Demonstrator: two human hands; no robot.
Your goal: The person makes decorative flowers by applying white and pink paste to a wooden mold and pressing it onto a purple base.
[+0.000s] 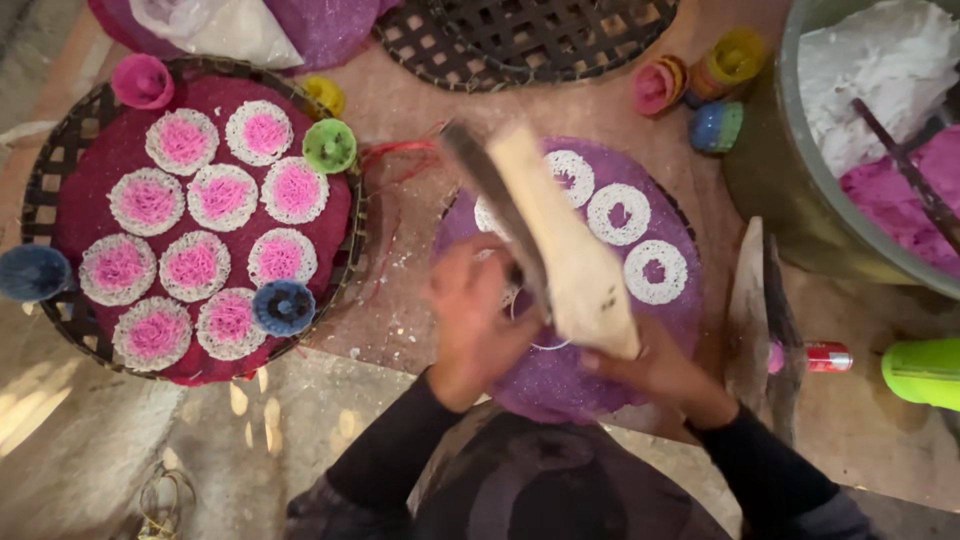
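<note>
A pale wooden press (575,250) with a dark lever (490,195) is tilted and motion-blurred above a purple mesh mat (560,375). My right hand (655,368) grips its lower end from underneath. My left hand (472,322) curls around the lever side, near the press's middle. On the mat's far side lie three white noodle rings (655,272); parts of others are hidden behind the press.
At the left, a woven tray (45,190) holds a maroon mat with several pink-centred white discs. Small coloured cups (329,146) stand around both mats. A large basin (790,200) of white and pink dough is at the right. A red can (826,356) and a green object (922,372) lie nearby.
</note>
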